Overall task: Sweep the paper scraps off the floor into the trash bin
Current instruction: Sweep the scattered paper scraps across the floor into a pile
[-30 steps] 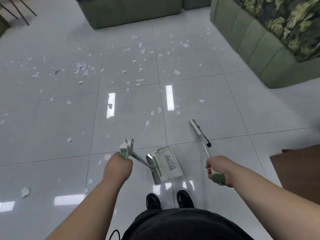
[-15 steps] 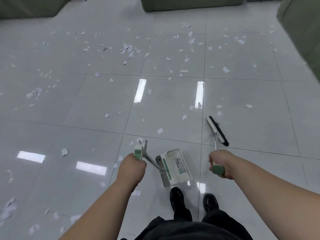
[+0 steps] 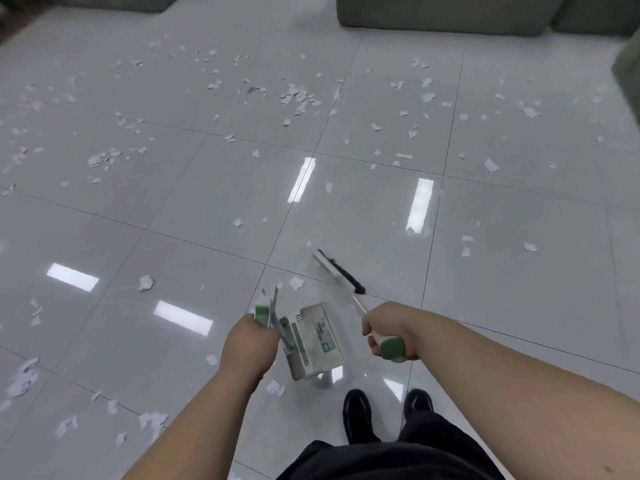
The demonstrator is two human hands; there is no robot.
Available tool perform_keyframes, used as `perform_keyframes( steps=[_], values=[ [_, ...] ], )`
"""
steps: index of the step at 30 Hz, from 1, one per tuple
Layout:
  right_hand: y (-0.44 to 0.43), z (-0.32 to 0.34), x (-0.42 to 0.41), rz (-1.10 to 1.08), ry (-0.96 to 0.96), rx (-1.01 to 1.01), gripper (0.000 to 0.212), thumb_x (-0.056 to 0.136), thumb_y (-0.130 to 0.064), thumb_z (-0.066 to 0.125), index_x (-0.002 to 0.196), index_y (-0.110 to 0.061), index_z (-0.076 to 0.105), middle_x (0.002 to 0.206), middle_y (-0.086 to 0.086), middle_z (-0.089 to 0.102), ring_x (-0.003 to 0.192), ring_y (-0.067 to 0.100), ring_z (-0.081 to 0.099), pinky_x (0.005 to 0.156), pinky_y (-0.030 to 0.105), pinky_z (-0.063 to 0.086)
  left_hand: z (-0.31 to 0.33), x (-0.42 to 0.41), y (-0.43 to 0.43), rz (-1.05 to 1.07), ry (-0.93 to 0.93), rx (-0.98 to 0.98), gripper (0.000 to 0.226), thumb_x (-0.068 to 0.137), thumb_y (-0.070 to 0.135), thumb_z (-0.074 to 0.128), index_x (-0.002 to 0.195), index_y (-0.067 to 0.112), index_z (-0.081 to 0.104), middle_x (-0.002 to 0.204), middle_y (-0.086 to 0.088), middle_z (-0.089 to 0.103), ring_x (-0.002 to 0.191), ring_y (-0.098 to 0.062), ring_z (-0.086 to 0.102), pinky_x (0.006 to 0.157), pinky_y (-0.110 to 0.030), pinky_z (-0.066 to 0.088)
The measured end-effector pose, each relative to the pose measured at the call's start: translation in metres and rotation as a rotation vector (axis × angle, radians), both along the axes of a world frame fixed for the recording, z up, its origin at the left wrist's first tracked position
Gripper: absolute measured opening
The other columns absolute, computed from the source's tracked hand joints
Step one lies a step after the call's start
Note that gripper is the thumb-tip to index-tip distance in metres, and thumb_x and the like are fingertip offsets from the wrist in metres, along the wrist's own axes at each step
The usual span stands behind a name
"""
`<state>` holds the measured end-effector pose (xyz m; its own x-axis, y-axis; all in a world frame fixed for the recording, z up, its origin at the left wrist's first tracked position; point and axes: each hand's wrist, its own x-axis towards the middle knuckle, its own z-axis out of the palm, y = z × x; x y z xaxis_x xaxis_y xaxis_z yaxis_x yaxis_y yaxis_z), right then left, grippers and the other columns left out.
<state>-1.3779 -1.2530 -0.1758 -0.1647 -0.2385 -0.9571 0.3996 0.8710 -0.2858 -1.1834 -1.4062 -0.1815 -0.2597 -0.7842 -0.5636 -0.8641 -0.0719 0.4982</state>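
My left hand (image 3: 247,344) grips the green-and-white handle of a long-handled dustpan (image 3: 313,341), whose white pan hangs low in front of my feet. My right hand (image 3: 389,329) is closed on the green grip of a broom (image 3: 339,271); its black-bristled head sits near the floor just ahead of the dustpan. White paper scraps (image 3: 294,97) lie scattered over the grey tiled floor, thickest at the far middle and far left, with more at the near left (image 3: 20,377). One scrap (image 3: 296,282) lies right beside the broom head. No trash bin is in view.
Green sofas (image 3: 443,12) stand along the far edge, and another green piece of furniture (image 3: 628,74) cuts in at the right. My black shoes (image 3: 358,414) stand just behind the dustpan. Ceiling lights reflect brightly off the glossy tiles.
The view has swung leftward, revealing more scrap-covered floor on the left. The broom head has shifted left, closer to the dustpan. Both hands keep their grips.
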Motion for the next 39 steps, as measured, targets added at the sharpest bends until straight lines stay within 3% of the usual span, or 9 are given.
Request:
perform_keyframes(
  steps=[5,11,21,26,33,39],
  values=[
    [0.005,0.022,-0.034,-0.140,-0.087,-0.026,0.011,0.088,-0.012,0.060,0.098,-0.011,0.057,0.062,0.003,0.061,0.042,0.012,0.052,0.050,0.021,0.041,0.002,-0.021,-0.002,-0.011,0.000,0.011,0.009,0.084,0.010,0.048,0.076,0.013,0.047,0.067,-0.008,0.053,0.055,-0.028,0.048,0.051,-0.026,0.037],
    [0.041,0.029,-0.089,-0.229,0.001,-0.025,0.015,0.086,-0.010,0.059,0.101,-0.009,0.059,0.064,0.004,0.061,0.042,0.014,0.054,0.043,0.019,0.040,0.006,-0.084,0.010,-0.075,0.031,0.015,0.010,0.088,0.013,0.048,0.078,0.011,0.050,0.067,-0.008,0.053,0.055,-0.027,0.049,0.050,-0.026,0.037],
    [0.180,0.026,-0.269,-0.432,0.256,0.022,0.025,0.084,-0.005,0.055,0.108,-0.006,0.059,0.068,0.008,0.061,0.042,0.018,0.061,0.058,0.026,0.041,0.010,-0.269,0.077,-0.244,0.041,0.000,0.011,0.088,0.011,0.046,0.077,0.012,0.046,0.068,-0.009,0.052,0.054,-0.028,0.047,0.048,-0.024,0.035],
    [0.255,0.031,-0.359,-0.492,0.310,0.059,0.013,0.085,-0.002,0.053,0.095,-0.004,0.060,0.078,0.014,0.063,0.048,0.021,0.063,0.060,0.027,0.042,0.005,-0.363,0.118,-0.350,-0.019,-0.039,0.009,0.079,0.008,0.042,0.077,0.013,0.048,0.067,-0.007,0.055,0.055,-0.028,0.049,0.052,-0.027,0.038],
    [0.317,0.005,-0.451,-0.516,0.302,0.141,0.010,0.086,-0.002,0.053,0.094,-0.005,0.059,0.079,0.013,0.064,0.050,0.021,0.065,0.058,0.025,0.043,-0.004,-0.439,0.150,-0.355,-0.118,-0.075,0.009,0.075,0.007,0.043,0.080,0.011,0.050,0.068,-0.009,0.056,0.057,-0.031,0.052,0.054,-0.028,0.041],
    [0.300,-0.023,-0.470,-0.446,0.209,0.141,0.014,0.086,-0.002,0.054,0.098,-0.006,0.059,0.085,0.015,0.066,0.051,0.021,0.068,0.058,0.024,0.045,-0.005,-0.455,0.153,-0.272,-0.148,-0.055,0.007,0.076,0.004,0.043,0.077,0.011,0.046,0.064,-0.009,0.049,0.056,-0.030,0.046,0.051,-0.028,0.038]
  ],
)
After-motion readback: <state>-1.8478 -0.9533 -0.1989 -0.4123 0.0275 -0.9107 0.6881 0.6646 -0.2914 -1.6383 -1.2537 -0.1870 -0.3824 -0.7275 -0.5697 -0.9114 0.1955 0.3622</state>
